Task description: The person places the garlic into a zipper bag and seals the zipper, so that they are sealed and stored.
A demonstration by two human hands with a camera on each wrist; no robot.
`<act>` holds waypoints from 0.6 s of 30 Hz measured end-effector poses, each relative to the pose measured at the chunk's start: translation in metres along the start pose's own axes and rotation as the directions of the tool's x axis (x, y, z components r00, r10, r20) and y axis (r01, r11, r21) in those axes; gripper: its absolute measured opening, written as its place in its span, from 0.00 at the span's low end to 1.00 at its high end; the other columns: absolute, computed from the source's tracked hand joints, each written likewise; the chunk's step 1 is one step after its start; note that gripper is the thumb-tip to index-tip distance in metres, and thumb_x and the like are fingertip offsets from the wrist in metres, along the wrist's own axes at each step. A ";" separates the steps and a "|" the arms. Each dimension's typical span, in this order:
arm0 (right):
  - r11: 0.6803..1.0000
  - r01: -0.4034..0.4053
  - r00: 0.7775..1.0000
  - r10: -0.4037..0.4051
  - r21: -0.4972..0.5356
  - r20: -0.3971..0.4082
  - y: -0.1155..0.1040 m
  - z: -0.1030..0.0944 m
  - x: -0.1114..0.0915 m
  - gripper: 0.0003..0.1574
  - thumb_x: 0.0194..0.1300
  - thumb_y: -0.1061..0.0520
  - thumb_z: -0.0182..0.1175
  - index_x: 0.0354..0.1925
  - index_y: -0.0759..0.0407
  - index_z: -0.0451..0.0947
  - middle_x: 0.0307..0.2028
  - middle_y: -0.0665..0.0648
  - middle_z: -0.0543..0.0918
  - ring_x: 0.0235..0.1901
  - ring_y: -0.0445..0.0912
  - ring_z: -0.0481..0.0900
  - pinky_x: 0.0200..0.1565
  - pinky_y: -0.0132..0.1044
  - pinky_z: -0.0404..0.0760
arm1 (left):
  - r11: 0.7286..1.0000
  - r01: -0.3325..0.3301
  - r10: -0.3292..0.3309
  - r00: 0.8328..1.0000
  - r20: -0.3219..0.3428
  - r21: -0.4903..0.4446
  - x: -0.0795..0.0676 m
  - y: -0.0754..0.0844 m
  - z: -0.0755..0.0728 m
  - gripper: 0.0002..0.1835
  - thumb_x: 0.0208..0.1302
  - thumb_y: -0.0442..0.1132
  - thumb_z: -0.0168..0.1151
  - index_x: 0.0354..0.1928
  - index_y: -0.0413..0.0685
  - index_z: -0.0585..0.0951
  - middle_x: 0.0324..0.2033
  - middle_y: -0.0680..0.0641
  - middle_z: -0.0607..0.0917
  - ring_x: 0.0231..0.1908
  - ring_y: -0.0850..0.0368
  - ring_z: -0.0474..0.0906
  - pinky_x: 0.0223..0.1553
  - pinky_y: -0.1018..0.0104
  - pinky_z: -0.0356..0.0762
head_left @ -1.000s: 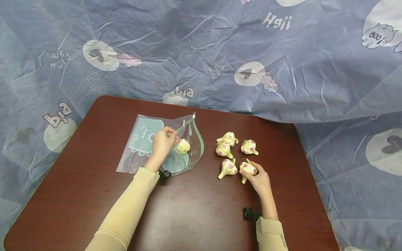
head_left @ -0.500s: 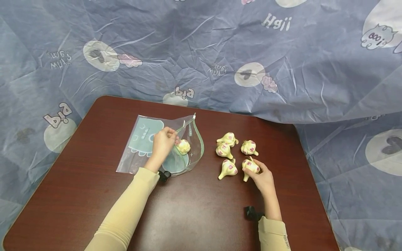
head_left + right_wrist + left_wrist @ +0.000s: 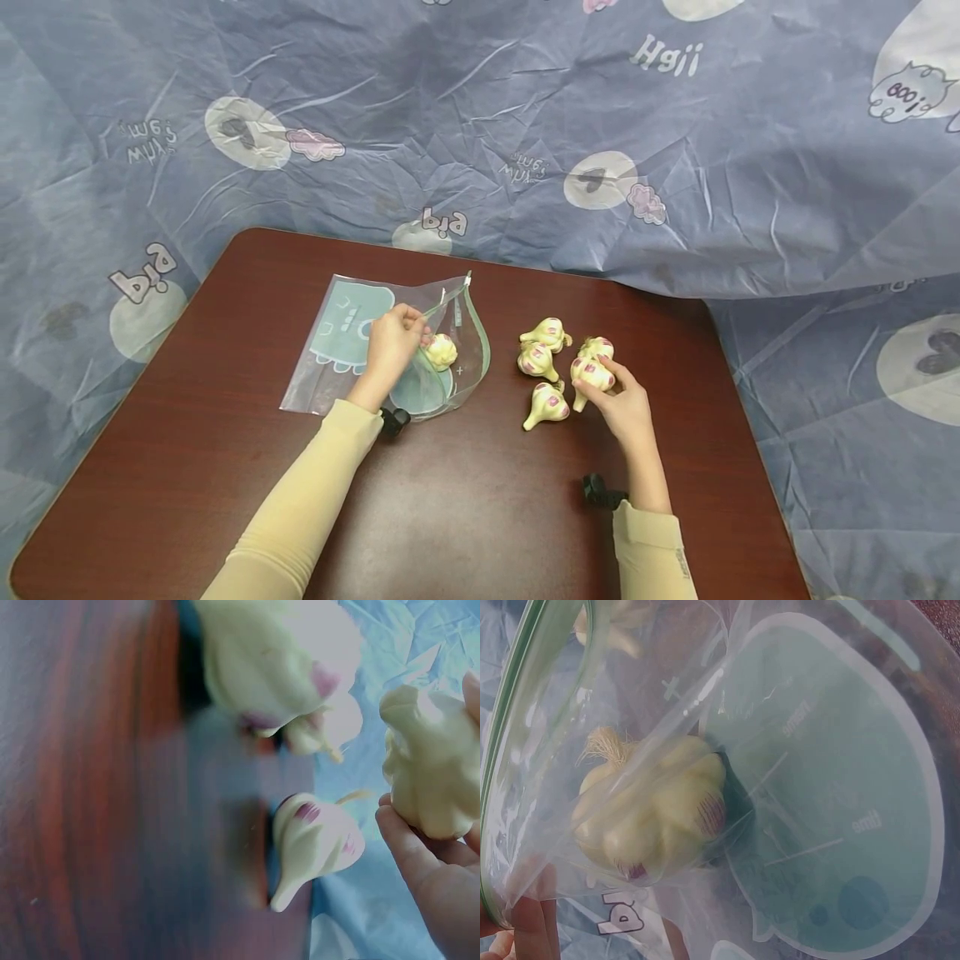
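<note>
My left hand pinches the green-edged mouth of a clear zip bag, which gapes toward the right. Inside the bag lies one garlic bulb, seen through the film in the left wrist view with its root tuft and purple patches. On the right, my right hand grips another garlic bulb between thumb and fingers. In the right wrist view that held bulb is apart from the tabletop. Just behind it in the head view, a garlic bulb is partly covered.
Between the bag and my right hand lie more garlic bulbs: one in front, and two touching behind it, the nearer bulb and the farther bulb. Patterned blue cloth hangs behind the brown table.
My right hand has lifted its garlic bulb off the table and moved it away from me, now overlapping the bulb behind. The left hand and bag have stayed in place.
</note>
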State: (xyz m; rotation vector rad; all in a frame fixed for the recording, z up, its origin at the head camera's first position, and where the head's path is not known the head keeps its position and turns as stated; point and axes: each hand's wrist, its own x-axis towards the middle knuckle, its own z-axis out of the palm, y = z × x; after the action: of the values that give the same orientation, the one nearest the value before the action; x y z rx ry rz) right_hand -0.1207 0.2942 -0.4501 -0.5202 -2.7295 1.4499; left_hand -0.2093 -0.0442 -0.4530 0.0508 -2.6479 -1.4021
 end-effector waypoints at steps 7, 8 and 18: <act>0.991 0.036 0.999 -0.039 0.129 0.021 -0.019 0.005 0.002 0.44 0.59 0.50 0.72 0.70 0.53 0.67 0.62 0.59 0.75 0.38 0.29 0.73 0.38 0.19 0.73 | 1.000 -0.004 0.004 1.000 0.008 -0.001 0.000 -0.001 0.001 0.07 0.67 0.36 0.61 0.39 0.37 0.83 0.31 0.41 0.90 0.32 0.47 0.88 0.38 0.55 0.82; 0.988 0.039 0.999 -0.044 0.147 0.028 -0.022 0.006 0.002 0.44 0.59 0.50 0.72 0.70 0.53 0.67 0.64 0.59 0.74 0.39 0.28 0.73 0.39 0.18 0.73 | 1.000 -0.005 0.005 1.000 0.012 -0.002 0.000 0.000 0.001 0.07 0.67 0.36 0.61 0.39 0.37 0.82 0.31 0.41 0.90 0.31 0.47 0.88 0.38 0.55 0.82; 0.982 0.067 0.995 -0.078 0.177 0.058 -0.041 0.018 0.009 0.42 0.59 0.50 0.71 0.69 0.53 0.68 0.64 0.58 0.74 0.53 0.40 0.75 0.44 0.18 0.73 | 1.000 0.001 -0.001 1.000 0.012 0.004 0.000 0.001 0.003 0.07 0.68 0.35 0.60 0.39 0.37 0.83 0.31 0.41 0.90 0.31 0.47 0.88 0.36 0.55 0.82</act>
State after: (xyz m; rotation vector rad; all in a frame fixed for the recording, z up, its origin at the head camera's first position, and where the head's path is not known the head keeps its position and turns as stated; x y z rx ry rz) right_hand -0.1443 0.2609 -0.4284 -0.3698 -2.6026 1.6944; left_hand -0.2094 -0.0415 -0.4538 0.0439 -2.6608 -1.4015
